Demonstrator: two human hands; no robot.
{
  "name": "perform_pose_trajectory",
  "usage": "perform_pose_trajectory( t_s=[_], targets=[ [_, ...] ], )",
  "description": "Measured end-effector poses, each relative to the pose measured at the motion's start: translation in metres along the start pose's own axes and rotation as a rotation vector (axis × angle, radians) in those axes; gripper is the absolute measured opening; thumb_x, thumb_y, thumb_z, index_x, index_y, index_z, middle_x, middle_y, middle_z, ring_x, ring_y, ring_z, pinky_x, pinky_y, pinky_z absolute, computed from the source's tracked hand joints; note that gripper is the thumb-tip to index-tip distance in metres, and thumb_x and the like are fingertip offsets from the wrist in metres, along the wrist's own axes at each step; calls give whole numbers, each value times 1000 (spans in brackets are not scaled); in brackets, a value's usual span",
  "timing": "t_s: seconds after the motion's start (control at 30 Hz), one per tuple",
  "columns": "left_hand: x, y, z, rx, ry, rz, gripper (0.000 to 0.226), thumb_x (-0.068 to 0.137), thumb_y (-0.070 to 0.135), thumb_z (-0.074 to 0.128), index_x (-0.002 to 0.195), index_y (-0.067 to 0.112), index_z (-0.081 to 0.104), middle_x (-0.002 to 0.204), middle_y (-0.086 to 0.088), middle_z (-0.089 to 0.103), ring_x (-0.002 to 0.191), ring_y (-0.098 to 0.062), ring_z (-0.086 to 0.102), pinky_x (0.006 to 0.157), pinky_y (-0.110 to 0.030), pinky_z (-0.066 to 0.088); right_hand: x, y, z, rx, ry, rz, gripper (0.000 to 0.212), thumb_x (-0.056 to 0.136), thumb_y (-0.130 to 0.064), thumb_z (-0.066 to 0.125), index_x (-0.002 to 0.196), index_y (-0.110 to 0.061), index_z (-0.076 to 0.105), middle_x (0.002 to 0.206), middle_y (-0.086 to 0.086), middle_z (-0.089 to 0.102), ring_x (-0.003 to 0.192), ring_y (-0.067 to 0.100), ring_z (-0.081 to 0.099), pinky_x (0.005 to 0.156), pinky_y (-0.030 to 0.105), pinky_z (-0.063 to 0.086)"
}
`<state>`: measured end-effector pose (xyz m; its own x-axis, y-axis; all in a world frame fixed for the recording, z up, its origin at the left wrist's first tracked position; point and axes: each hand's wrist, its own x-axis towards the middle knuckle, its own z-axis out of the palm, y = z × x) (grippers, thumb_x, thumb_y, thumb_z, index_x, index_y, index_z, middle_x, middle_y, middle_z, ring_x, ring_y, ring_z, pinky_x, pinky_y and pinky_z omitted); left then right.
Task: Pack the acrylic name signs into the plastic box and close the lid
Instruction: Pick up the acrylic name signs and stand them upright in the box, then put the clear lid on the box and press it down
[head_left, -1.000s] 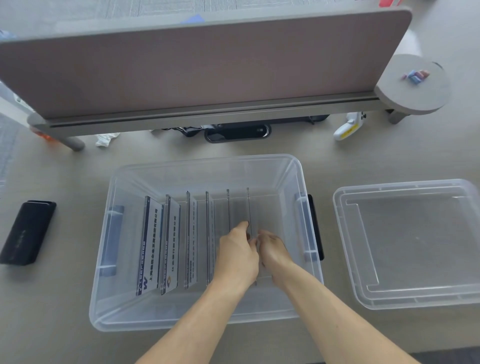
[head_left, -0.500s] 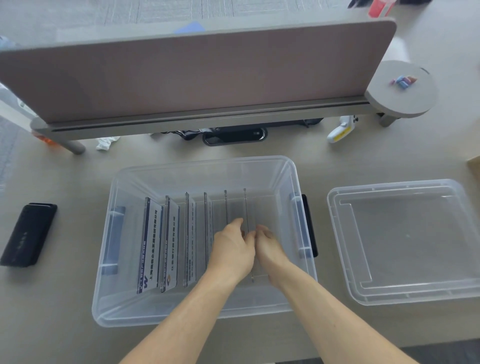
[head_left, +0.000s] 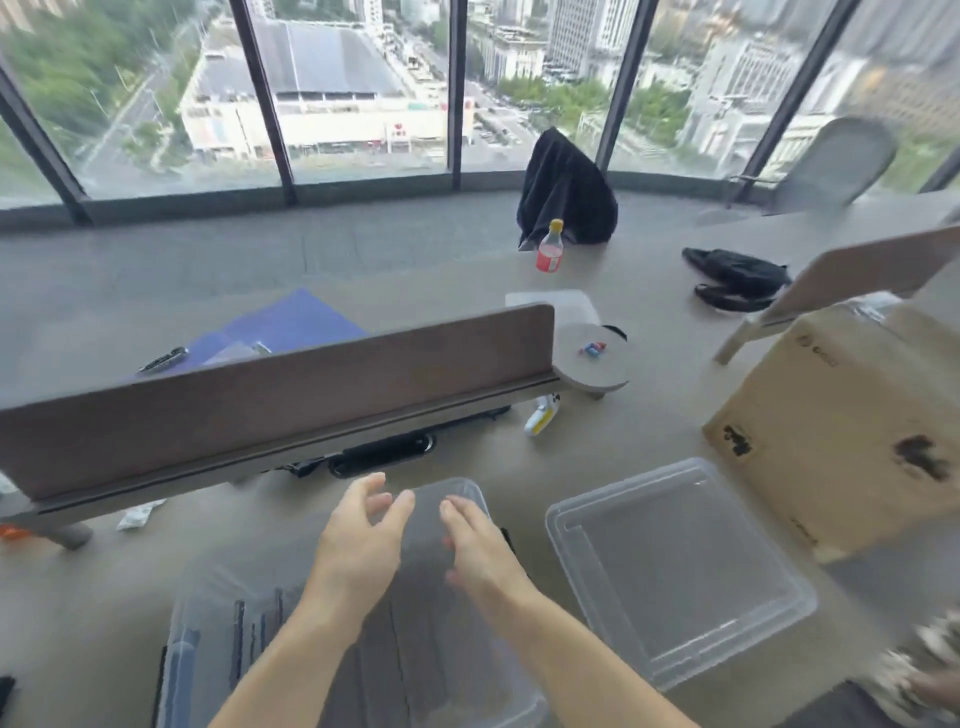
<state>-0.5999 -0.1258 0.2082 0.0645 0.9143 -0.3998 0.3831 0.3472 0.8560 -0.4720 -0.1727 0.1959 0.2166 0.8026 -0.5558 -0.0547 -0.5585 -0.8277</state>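
The clear plastic box (head_left: 457, 499) sits low in the head view, blurred by motion. Several acrylic name signs (head_left: 260, 623) stand upright on edge in its left part. My left hand (head_left: 358, 540) and my right hand (head_left: 478, 545) hover above the box, both raised out of it, fingers spread and holding nothing. The clear lid (head_left: 675, 571) lies flat on the desk to the right of the box, apart from it.
A brown desk divider (head_left: 270, 395) runs behind the box. A cardboard box (head_left: 841, 415) stands right of the lid. A round side shelf (head_left: 592, 364), a pink bottle (head_left: 549, 254), black bags and windows lie beyond.
Both hands have lifted out of the box and opened, leaving the last sign standing. The view has swung upward, so the room and windows now show.
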Motion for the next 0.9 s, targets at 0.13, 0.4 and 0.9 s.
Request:
perform_pose_trajectory(
  t_s=[0.13,0.4,0.9],
  targets=[
    [-2,21,36,-53,-155,49,47,96,43,63,140,35,51,130,9,63,120,-14,60,101,-50,54,-15,-10,-28,9,108,-48,44,101,-41,42,142,-24,48,142,-6,53,129,12,50,112,43,41],
    [-34,33,128,-75,-376,-22,54,100,36,61,149,24,43,135,0,58,116,-19,60,89,-43,60,-52,18,-131,138,334,-2,27,102,-40,43,127,-31,51,125,-13,58,118,7,54,110,39,43],
    [17,22,311,69,-182,-339,60,101,36,59,153,12,41,144,-7,49,99,-23,55,85,-38,49,45,78,-391,-89,373,139,42,101,-40,46,136,-18,52,129,-3,57,124,19,54,108,42,43]
  ],
)
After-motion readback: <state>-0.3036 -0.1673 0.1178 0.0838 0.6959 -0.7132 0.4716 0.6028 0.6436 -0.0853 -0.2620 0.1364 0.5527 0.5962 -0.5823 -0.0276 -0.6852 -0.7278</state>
